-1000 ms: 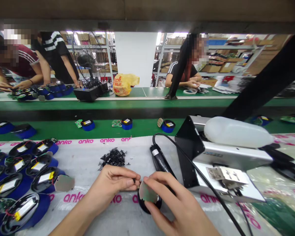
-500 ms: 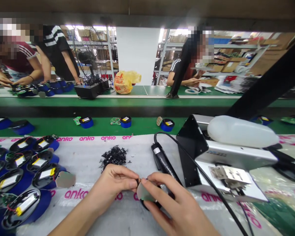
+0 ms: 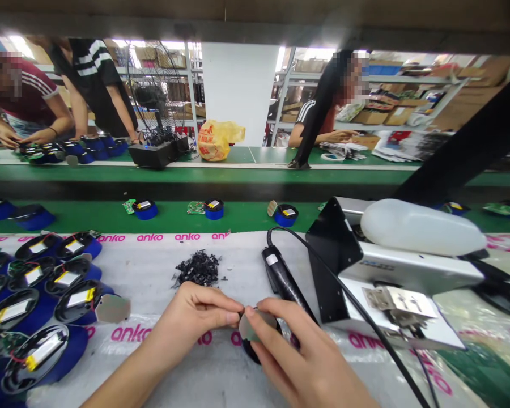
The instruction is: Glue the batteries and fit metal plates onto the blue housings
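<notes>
The person's left hand (image 3: 195,314) and right hand (image 3: 300,354) meet low in the middle of the worktop (image 3: 153,266). Between them sits a small round black part (image 3: 255,348) with a shiny silver disc (image 3: 249,327) on top. The right hand's fingers (image 3: 276,309) curl over the disc and hide most of the black part, so its shape is hard to make out. The left hand's fingers (image 3: 227,317) are pinched nearly shut at the edge of the disc; something tiny and dark shows at the tips, but it is too small to tell what it is. Just behind the hands lies a little heap of black bits (image 3: 198,268), too small to name. A black hand tool (image 3: 283,279) with a cable lies beside the right hand, its tip hidden behind the fingers. A silver machine (image 3: 399,272) stands on the right with a white bottle (image 3: 420,228) lying on it. On the left, blue and black shells (image 3: 34,317) lie in rows, and the picture edge cuts some off.
</notes>
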`<state>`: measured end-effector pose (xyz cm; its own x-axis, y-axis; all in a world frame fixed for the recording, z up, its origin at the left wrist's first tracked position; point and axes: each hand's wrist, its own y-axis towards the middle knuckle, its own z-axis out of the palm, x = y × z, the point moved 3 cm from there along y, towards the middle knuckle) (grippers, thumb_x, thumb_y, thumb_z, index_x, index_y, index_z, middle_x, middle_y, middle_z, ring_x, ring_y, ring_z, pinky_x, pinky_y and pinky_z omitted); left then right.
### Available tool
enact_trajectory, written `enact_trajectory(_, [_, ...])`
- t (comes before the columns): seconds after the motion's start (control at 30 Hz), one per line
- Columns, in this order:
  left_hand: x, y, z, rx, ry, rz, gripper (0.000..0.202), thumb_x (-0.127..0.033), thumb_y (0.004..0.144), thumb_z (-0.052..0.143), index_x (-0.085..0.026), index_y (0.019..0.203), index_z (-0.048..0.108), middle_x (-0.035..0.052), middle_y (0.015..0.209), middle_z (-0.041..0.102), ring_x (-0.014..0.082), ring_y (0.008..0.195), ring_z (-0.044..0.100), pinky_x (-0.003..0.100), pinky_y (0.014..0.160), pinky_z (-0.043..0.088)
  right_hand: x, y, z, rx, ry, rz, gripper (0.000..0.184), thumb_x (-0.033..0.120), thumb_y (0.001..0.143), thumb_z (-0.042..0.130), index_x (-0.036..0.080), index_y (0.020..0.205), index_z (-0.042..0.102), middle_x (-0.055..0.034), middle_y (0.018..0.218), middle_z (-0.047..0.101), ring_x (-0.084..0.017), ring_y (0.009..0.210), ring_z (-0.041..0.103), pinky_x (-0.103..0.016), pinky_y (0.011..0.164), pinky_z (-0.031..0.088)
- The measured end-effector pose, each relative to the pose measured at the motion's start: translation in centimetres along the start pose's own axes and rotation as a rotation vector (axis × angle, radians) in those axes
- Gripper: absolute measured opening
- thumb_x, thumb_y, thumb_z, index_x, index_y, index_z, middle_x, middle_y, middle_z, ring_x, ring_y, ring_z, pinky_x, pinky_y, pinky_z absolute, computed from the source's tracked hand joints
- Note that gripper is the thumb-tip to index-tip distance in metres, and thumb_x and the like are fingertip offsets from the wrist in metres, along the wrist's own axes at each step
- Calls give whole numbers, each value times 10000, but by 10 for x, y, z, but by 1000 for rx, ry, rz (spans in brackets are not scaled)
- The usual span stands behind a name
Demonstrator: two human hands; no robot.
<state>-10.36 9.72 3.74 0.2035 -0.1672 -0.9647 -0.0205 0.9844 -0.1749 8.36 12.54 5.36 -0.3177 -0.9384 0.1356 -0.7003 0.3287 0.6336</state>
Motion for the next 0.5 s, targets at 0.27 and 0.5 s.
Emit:
enact_trajectory(0.27, [-8,-7,13,-51,-16,-47,265,-230,755,806,-175,1013,785,42,827,768,118,748,695,177,712,522,-1,-9,6,-26,-170,-31,370,160,1004,451,181,1353,574,-107,1219,571,-203,1050,606,-317,801,579])
enact_trajectory(0.5, [-3,-15,19,27,562,162,946,-448,584,936,-254,1434,570,60,1396,595,284,1263,526,420,1138,379,-13,5,-20,66,199,118,460,121,905,527,269,1340,528,-11,1187,561,-1,1045,606,-36,927,480])
